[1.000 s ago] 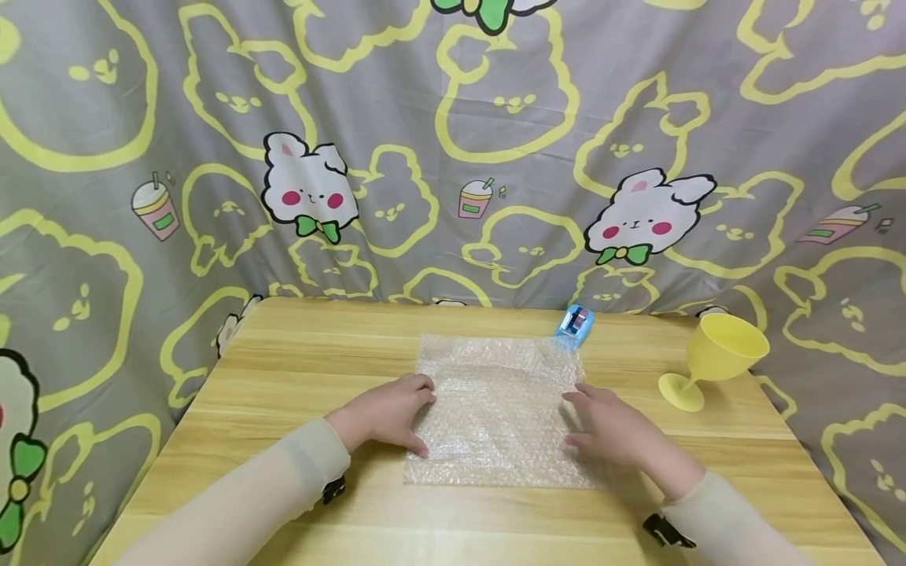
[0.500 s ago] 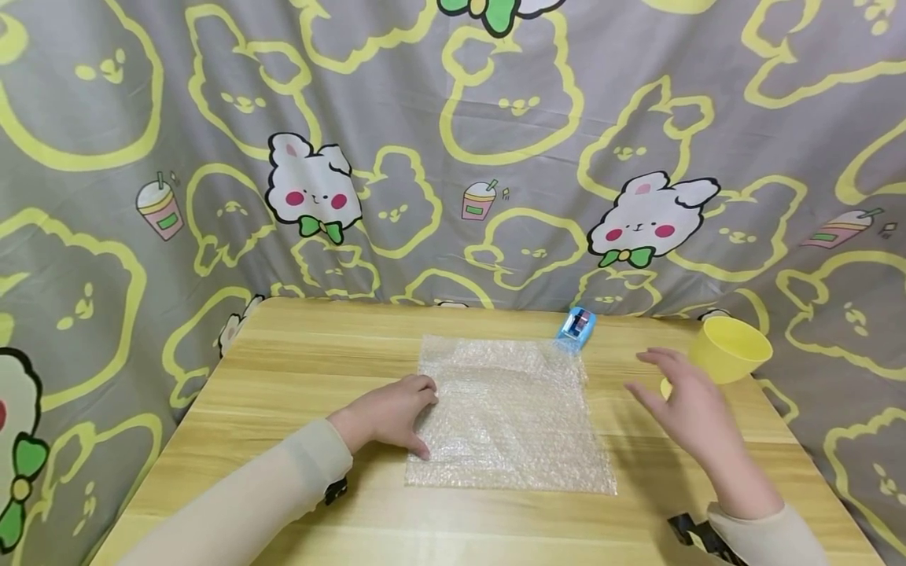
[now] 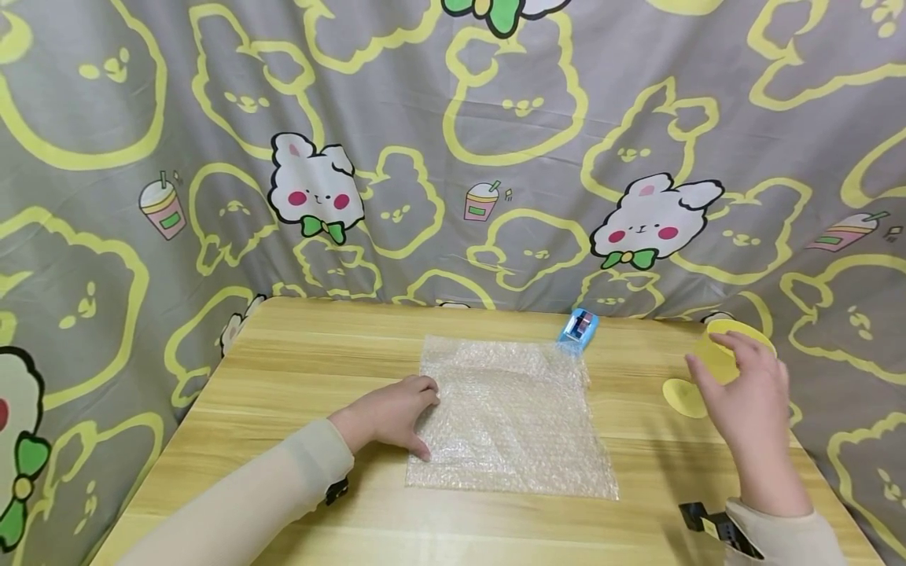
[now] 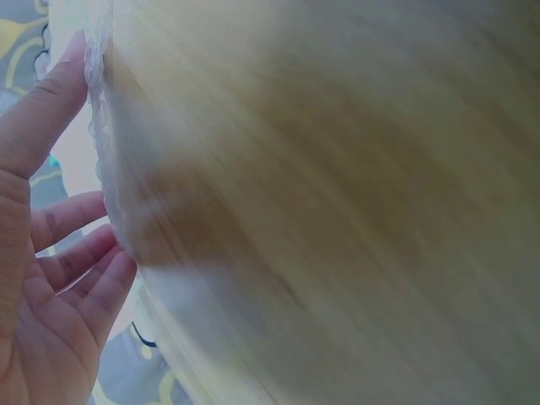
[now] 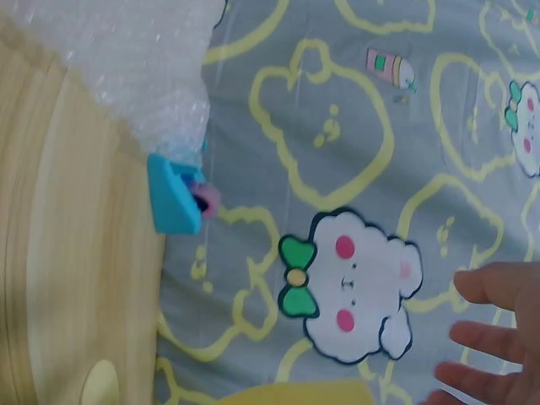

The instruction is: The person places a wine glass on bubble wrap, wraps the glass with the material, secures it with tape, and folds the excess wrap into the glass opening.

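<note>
A sheet of bubble wrap (image 3: 517, 417) lies flat on the wooden table. My left hand (image 3: 389, 413) rests at its left edge with thumb and fingers spread; in the left wrist view the thumb (image 4: 51, 110) and fingertips touch the wrap's edge (image 4: 97, 126). Over on the right stands a yellow plastic goblet (image 3: 718, 363), its round base (image 3: 683, 397) on the table. My right hand (image 3: 750, 393) is raised in front of the goblet, fingers apart, covering part of the cup and the stem. In the right wrist view, the fingers (image 5: 489, 337) are spread with nothing between them.
A small blue wedge-shaped thing (image 3: 579, 328) with a pink and dark part sits at the wrap's far right corner, partly under it. Behind the table (image 3: 318, 338) hangs a grey curtain (image 3: 410, 102) with yellow outlines and white rabbits.
My right hand has left the wrap's right edge and moved right to the goblet. The left hand has stayed at the wrap's left edge.
</note>
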`<move>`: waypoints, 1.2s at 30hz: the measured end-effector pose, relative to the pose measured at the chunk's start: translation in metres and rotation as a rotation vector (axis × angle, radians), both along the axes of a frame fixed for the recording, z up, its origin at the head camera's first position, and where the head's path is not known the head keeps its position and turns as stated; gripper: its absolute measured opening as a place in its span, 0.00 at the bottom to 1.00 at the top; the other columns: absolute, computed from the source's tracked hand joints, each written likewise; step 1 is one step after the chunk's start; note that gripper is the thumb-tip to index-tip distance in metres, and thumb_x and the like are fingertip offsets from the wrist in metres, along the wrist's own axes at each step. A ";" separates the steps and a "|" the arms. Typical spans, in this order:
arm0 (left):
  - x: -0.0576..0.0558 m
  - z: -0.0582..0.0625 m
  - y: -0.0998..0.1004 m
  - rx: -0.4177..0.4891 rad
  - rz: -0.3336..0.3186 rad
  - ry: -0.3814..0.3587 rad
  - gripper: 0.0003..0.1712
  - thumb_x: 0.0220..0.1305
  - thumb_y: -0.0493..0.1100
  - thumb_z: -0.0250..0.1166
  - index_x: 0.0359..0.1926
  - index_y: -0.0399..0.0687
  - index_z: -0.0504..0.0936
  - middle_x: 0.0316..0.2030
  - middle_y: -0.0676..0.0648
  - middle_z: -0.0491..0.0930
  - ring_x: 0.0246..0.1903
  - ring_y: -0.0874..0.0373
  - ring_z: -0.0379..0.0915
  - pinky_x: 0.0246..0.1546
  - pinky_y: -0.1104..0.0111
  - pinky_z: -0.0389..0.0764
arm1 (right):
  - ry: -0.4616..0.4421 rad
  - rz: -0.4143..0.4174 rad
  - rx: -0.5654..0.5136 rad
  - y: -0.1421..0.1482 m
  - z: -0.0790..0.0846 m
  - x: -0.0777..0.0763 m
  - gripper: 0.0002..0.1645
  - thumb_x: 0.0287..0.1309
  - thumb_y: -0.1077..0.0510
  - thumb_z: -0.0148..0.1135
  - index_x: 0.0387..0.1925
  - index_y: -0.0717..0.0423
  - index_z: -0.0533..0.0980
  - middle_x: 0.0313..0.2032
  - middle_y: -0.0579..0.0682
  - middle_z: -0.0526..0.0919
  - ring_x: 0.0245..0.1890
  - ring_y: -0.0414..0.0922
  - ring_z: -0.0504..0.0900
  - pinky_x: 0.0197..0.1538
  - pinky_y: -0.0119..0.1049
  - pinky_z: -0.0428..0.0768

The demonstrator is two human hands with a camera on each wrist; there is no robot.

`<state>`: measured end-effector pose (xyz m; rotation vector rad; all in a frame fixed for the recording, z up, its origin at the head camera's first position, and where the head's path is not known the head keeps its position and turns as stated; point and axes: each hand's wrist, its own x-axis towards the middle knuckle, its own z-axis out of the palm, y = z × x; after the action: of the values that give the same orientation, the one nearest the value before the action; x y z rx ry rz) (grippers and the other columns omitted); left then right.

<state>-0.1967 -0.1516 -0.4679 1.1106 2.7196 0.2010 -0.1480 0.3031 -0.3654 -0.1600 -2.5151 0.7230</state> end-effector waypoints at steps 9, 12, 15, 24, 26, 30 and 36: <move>0.001 0.002 0.000 -0.006 0.005 -0.003 0.52 0.42 0.70 0.77 0.60 0.40 0.77 0.62 0.44 0.70 0.60 0.51 0.67 0.64 0.64 0.71 | 0.016 -0.085 -0.041 0.022 -0.005 -0.008 0.33 0.63 0.57 0.65 0.64 0.71 0.69 0.67 0.70 0.66 0.68 0.68 0.58 0.69 0.60 0.51; 0.000 0.002 0.000 -0.005 0.000 -0.001 0.52 0.42 0.70 0.77 0.60 0.40 0.77 0.62 0.44 0.70 0.60 0.51 0.67 0.64 0.64 0.71 | 0.012 -0.101 -0.054 0.028 -0.010 -0.012 0.35 0.63 0.57 0.65 0.67 0.71 0.67 0.68 0.70 0.65 0.69 0.66 0.57 0.70 0.58 0.49; 0.000 0.001 0.000 -0.009 -0.003 -0.003 0.52 0.42 0.70 0.77 0.61 0.41 0.77 0.62 0.44 0.69 0.61 0.52 0.67 0.65 0.64 0.70 | 0.025 -0.127 -0.078 0.033 -0.015 -0.015 0.37 0.62 0.58 0.66 0.68 0.70 0.65 0.69 0.68 0.64 0.70 0.65 0.55 0.71 0.57 0.47; 0.001 0.002 0.001 -0.006 0.008 -0.014 0.52 0.42 0.71 0.77 0.61 0.41 0.77 0.63 0.45 0.69 0.62 0.51 0.66 0.64 0.64 0.71 | -0.048 -0.204 -0.184 0.044 -0.028 -0.022 0.45 0.61 0.49 0.68 0.73 0.61 0.61 0.75 0.60 0.50 0.73 0.62 0.45 0.69 0.62 0.52; 0.001 0.001 0.001 -0.005 0.009 -0.015 0.52 0.43 0.70 0.77 0.62 0.41 0.77 0.63 0.45 0.69 0.62 0.51 0.65 0.65 0.64 0.70 | -0.067 -0.220 -0.223 0.047 -0.031 -0.024 0.49 0.60 0.47 0.69 0.75 0.58 0.58 0.77 0.58 0.46 0.74 0.60 0.42 0.70 0.63 0.52; 0.002 0.000 0.001 -0.001 0.007 -0.013 0.52 0.42 0.70 0.77 0.61 0.41 0.77 0.63 0.44 0.69 0.62 0.51 0.65 0.65 0.64 0.70 | -0.064 -0.245 -0.298 0.050 -0.041 -0.029 0.58 0.56 0.46 0.73 0.79 0.50 0.50 0.77 0.52 0.42 0.76 0.55 0.40 0.73 0.62 0.50; 0.002 -0.001 0.002 -0.014 0.013 -0.010 0.52 0.43 0.71 0.77 0.62 0.42 0.77 0.64 0.45 0.68 0.63 0.51 0.65 0.65 0.64 0.70 | -0.064 -0.256 -0.456 0.052 -0.051 -0.035 0.70 0.53 0.45 0.75 0.79 0.33 0.31 0.78 0.50 0.39 0.76 0.51 0.42 0.76 0.55 0.45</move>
<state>-0.1944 -0.1495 -0.4685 1.0855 2.7159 0.1893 -0.1828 0.3550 -0.4161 -0.6582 -2.2882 1.1819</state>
